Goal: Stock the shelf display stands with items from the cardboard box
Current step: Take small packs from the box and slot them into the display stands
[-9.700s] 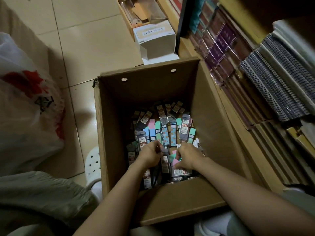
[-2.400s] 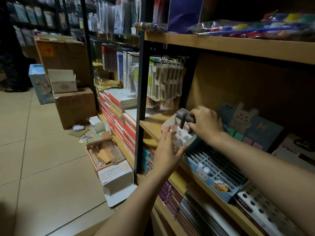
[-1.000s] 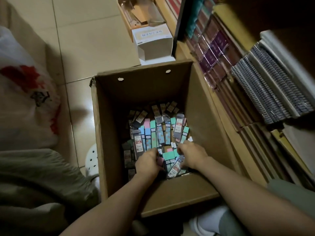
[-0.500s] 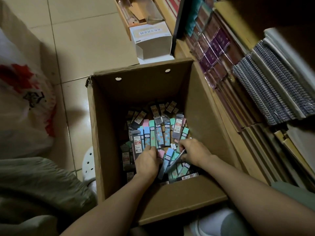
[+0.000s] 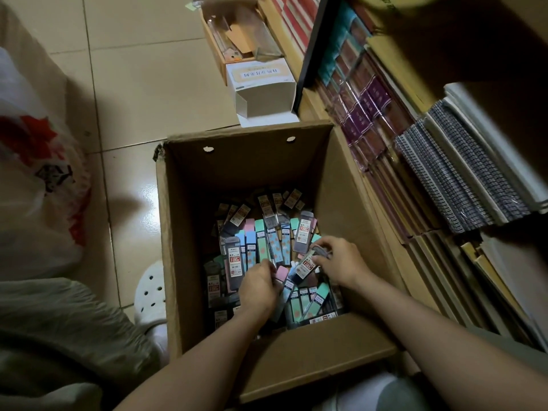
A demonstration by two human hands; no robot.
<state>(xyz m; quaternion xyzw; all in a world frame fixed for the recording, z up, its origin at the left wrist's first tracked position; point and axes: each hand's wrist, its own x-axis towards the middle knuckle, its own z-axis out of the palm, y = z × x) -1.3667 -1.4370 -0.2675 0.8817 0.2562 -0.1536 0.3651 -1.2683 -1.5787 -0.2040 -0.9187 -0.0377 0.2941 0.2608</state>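
An open cardboard box (image 5: 184,232) stands on the floor, its bottom covered with several small flat refill packs (image 5: 264,241) in grey, blue, green and pink. Both of my hands are down inside it. My right hand (image 5: 341,262) pinches a grey pack with a red-and-white label (image 5: 307,266), lifted at a slant above the pile. My left hand (image 5: 259,284) lies knuckles-up on the packs with its fingers curled into them beside a pink pack (image 5: 281,274); what it holds is hidden.
Low shelves of notebooks and spiral pads (image 5: 450,176) run along the right, close to the box. A white carton (image 5: 264,90) and an open wooden box (image 5: 237,40) sit on the tiled floor beyond. A plastic bag (image 5: 38,185) lies left; a white shoe (image 5: 151,292) touches the box.
Since half a second ago my right hand has lifted a grey labelled pack out of the pile. My left hand has stayed on the packs, shifting slightly.
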